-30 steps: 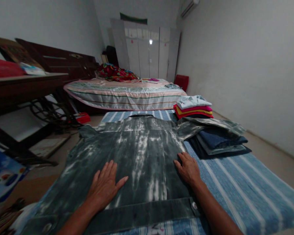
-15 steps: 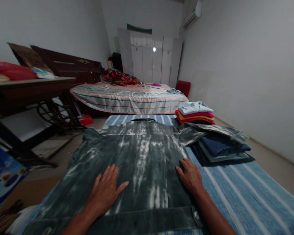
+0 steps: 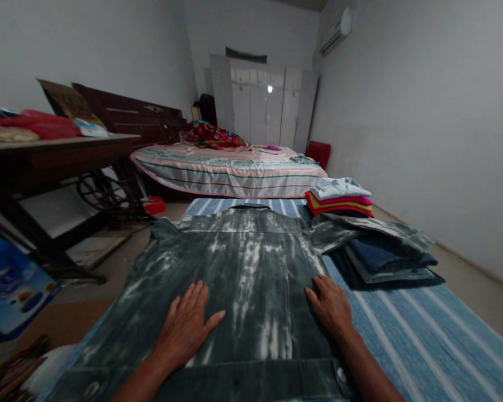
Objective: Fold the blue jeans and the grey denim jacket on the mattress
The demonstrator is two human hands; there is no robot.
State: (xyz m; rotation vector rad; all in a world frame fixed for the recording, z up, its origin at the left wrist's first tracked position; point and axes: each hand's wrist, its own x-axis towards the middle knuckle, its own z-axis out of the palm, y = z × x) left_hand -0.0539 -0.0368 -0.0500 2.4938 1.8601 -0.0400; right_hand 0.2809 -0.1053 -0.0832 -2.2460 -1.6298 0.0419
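Note:
A dark green denim jacket (image 3: 251, 279) with whitish streaks lies spread out, back side up, its collar at the far end. My left hand (image 3: 188, 321) rests flat on the left-middle of its back, fingers stretched and thumb apart. On the jacket's right edge lies my right hand (image 3: 329, 304), palm down with the fingers spread. The right sleeve reaches outward over a stack of folded jeans (image 3: 385, 265). Most of the left sleeve is not visible; only a bunched bit shows by the left shoulder.
Blue striped cloth (image 3: 406, 329) covers the surface underneath. Folded shirts (image 3: 339, 201) in several colours are stacked at the far right. Beyond stands a bed (image 3: 235, 173) with a striped sheet. To the left are a treadle sewing table (image 3: 62, 151) and a blue package (image 3: 12, 290).
The whole scene has shifted slightly right and down in view as the head moved. Both hands stay on the jacket in nearly the same places.

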